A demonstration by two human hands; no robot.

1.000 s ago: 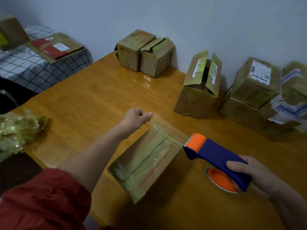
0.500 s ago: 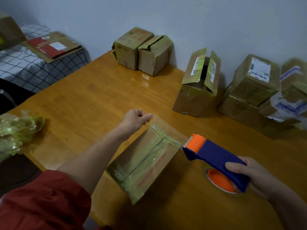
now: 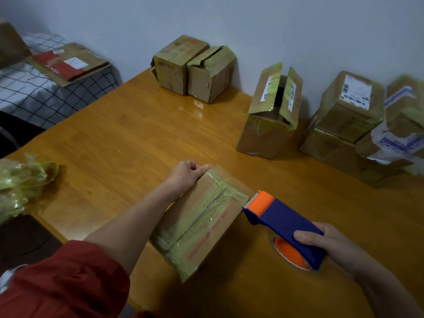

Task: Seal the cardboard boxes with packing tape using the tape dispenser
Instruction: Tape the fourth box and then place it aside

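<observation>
left sleeve (image 3: 62, 281): red, loose cloth, deep creases; I see it bunched at the elbow.
left forearm (image 3: 137, 223): bare down to the left hand (image 3: 185, 174).
right hand (image 3: 330, 246): bare, wrist too.
pale patch (image 3: 5, 278): blurred, by the sleeve; I can't identify it.

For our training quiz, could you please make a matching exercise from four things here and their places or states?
Things: 1 tape dispenser; 2 flat box; 3 upright box; 4 crumpled tape wad.
States: A flaps open; B gripped by the right hand; C at the table's left edge; D left hand pinches packing tape at its far end.
Pairs: 1-B; 2-D; 3-A; 4-C.
</observation>
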